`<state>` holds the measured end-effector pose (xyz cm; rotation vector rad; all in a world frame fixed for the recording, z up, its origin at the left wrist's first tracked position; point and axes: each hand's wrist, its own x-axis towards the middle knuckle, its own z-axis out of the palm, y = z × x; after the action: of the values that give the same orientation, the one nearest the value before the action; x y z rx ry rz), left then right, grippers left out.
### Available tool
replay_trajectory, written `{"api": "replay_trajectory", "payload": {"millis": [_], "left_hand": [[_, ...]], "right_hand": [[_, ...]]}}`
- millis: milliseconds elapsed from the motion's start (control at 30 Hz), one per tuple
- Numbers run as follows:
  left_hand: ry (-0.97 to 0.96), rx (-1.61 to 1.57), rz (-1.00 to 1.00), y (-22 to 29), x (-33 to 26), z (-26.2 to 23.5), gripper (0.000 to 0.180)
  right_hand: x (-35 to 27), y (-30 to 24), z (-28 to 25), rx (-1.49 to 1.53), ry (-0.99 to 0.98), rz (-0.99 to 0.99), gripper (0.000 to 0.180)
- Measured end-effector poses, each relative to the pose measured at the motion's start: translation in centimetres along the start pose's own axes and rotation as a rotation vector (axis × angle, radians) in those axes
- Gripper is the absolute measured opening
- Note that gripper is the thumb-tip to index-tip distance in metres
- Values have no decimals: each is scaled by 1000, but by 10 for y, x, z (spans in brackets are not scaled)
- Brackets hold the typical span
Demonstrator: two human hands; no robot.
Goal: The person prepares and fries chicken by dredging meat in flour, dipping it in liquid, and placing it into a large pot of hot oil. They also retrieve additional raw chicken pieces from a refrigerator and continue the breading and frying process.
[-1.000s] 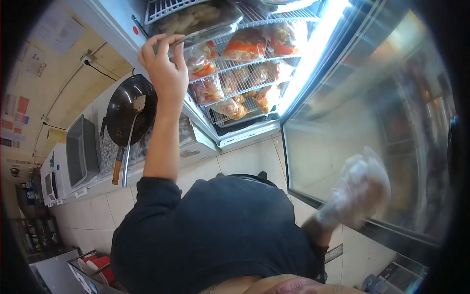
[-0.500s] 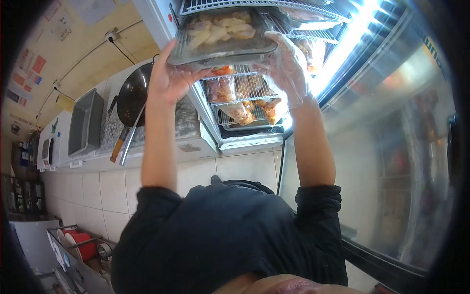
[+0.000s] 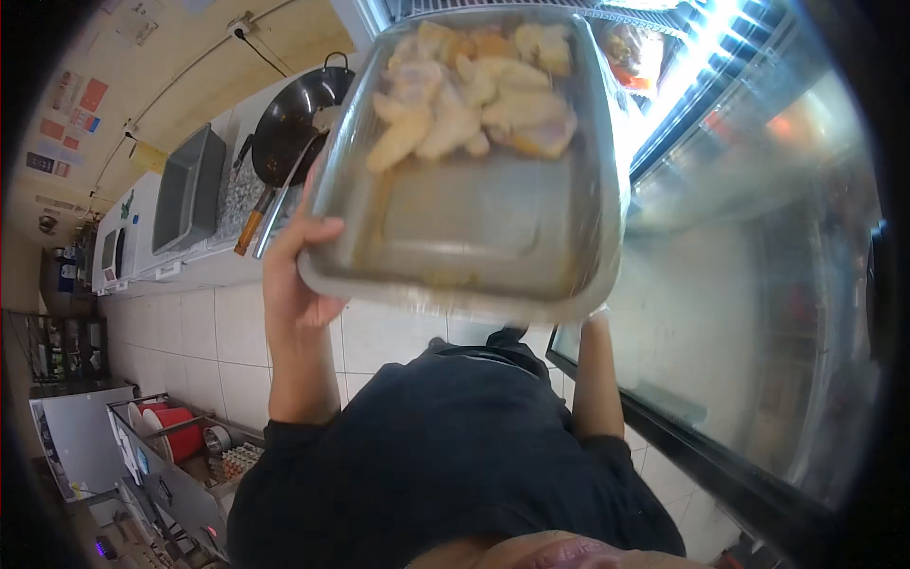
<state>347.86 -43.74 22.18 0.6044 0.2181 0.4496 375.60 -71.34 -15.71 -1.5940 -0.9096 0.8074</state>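
A rectangular metal tray (image 3: 474,228), covered with clear film and holding pale raw meat pieces (image 3: 474,104) at its far end, fills the upper middle of the head view. My left hand (image 3: 299,270) grips the tray's left edge, thumb over the rim. My right hand (image 3: 597,315) is under the tray's right side. Only its wrist shows below the rim, and the fingers are hidden. The tray is held up in front of the open fridge shelves (image 3: 635,47).
The fridge's glass door (image 3: 758,284) stands open on the right. On the counter to the left are a black wok (image 3: 299,119) with a ladle, a grey tub (image 3: 190,190) and a white microwave (image 3: 114,256). A low rack with red bowls (image 3: 175,436) stands at lower left.
My right hand left the glass door and joined my left hand on the tray. The tray has come off the shelf and moved toward me, now much closer.
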Motion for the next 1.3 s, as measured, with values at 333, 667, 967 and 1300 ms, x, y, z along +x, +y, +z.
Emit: {"api": "replay_trajectory", "payload": {"millis": [333,667,967,1300], "left_hand": [[298,228,-42,-53,-132,-134,93],[663,146,208,-162,-149,-59,94],[1032,175,563,-254,-97,63,98],[1397,103,950,-340,12,109,95]], "right_hand": [[-397,91,-102,-1096,181,983,31],[-92,45,-228,-1220,74,161,39],[126,-55,-187,-1120,-773,-565,41],[250,-245,-17,14,-1228,169,37]]}}
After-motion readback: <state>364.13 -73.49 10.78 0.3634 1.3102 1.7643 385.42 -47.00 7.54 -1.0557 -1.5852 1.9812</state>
